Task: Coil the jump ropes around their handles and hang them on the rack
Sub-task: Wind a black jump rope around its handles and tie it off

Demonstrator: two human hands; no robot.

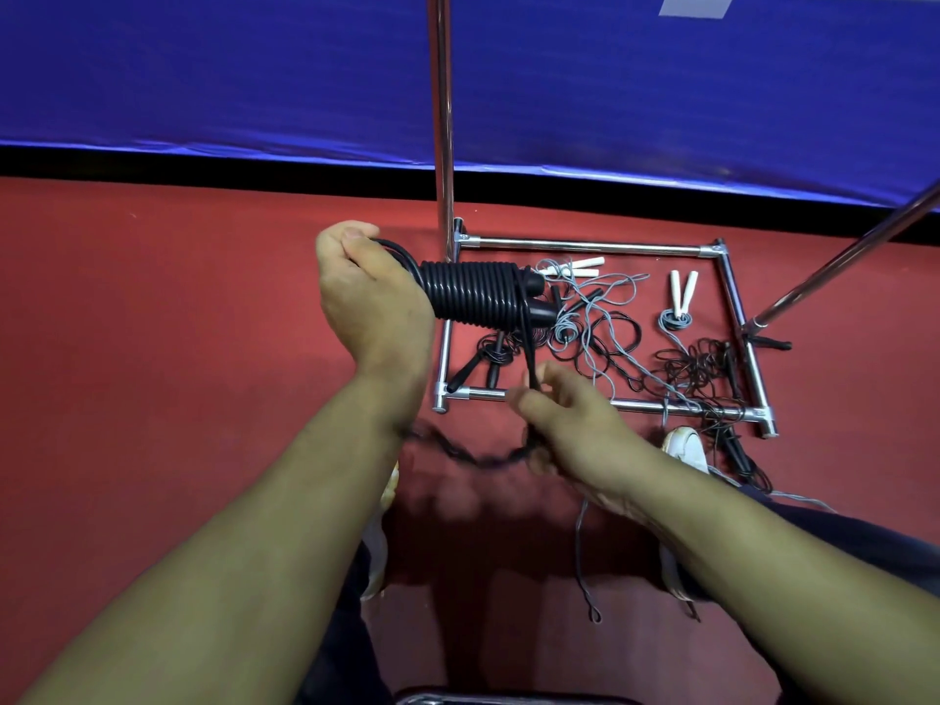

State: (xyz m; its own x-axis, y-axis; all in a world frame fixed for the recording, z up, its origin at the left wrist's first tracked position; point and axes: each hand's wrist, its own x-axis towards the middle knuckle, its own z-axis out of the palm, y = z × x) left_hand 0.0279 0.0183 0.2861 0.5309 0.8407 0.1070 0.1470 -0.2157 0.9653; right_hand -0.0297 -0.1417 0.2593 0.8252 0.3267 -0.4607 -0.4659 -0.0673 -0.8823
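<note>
My left hand (363, 292) grips one end of a pair of black handles, with a thick black jump rope (470, 295) wound in tight coils around them. The rope's free end drops from the coil to my right hand (564, 424), which pinches it; the slack below is blurred. Behind, the chrome rack (585, 245) stands on the red floor, with its upright pole (441, 119) rising just past the coil. Inside its base frame lie tangled thin black ropes (697, 368), grey ropes with white handles (683, 290) and several black handles.
A blue padded wall (203, 68) runs along the back. A slanted chrome bar (844, 262) crosses at right. My white shoes (686, 445) and dark trousers are below my arms. A grey rope loop (585, 567) lies on the floor between my feet.
</note>
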